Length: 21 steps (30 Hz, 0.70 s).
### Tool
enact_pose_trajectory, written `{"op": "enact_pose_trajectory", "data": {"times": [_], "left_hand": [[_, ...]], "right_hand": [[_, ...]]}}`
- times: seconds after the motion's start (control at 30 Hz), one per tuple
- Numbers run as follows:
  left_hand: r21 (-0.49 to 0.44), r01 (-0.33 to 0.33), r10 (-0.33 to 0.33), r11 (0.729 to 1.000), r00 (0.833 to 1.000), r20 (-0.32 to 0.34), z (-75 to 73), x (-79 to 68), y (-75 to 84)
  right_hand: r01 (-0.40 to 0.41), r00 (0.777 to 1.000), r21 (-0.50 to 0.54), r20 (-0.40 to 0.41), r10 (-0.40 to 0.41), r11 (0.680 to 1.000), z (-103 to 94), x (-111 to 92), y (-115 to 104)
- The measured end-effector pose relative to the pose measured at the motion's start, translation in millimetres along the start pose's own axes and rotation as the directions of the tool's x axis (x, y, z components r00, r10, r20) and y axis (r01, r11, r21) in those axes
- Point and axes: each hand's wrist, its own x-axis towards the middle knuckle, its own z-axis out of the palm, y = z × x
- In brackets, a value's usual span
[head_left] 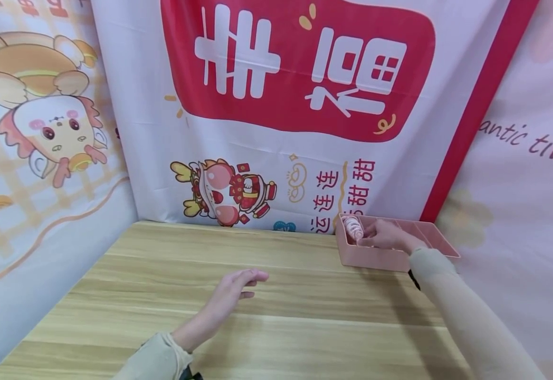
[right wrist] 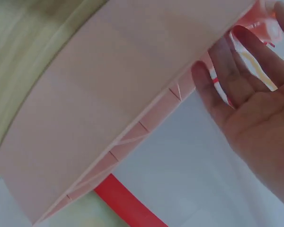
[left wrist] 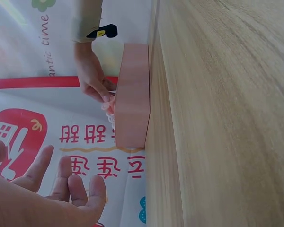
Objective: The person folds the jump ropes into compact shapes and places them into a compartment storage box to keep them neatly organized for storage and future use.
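Observation:
A pink box (head_left: 373, 258) with dividers stands at the back right of the table. In its leftmost compartment a pink-and-white striped, roll-shaped thing (head_left: 353, 228) leans upright, its top near the rim. My right hand (head_left: 387, 235) reaches over the box and pinches the roll's lower right side between thumb and fingertips. The left wrist view shows this right hand (left wrist: 91, 75) at the rim with the pink roll (left wrist: 109, 106) at its fingertips. My left hand (head_left: 231, 289) hovers over the middle of the table, fingers loosely extended, holding nothing.
Wood-grain table (head_left: 276, 338) lies beneath both hands. A printed cloth (head_left: 238, 132) hangs along the table's back edge, close behind the box. More printed cloth (head_left: 29, 221) hangs at the left side, and another sheet (head_left: 533, 211) on the right.

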Motion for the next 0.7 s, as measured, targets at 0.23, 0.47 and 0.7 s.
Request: {"op": "enact_pose_trajectory", "data": {"times": [0.23,0.47,0.7], "left_hand": [[-0.011,0.0,0.0,1.0,1.0,-0.006,2.7,0.7,-1.1],[-0.015,0.002,-0.003,1.0,1.0,-0.004,2.9,1.7,-3.8],[-0.01,0.008,-0.008,1.0,1.0,-0.008,3.7,2.7,-3.8]], "right_hand": [[-0.055,0.996,-0.02,-0.078,0.053,0.998,4.8,3,3],[-0.096,0.987,-0.013,-0.132,0.093,0.995,7.3,1,-2],[-0.118,0.972,0.031,-0.203,0.122,0.993,10.5,-3,-8]]}}
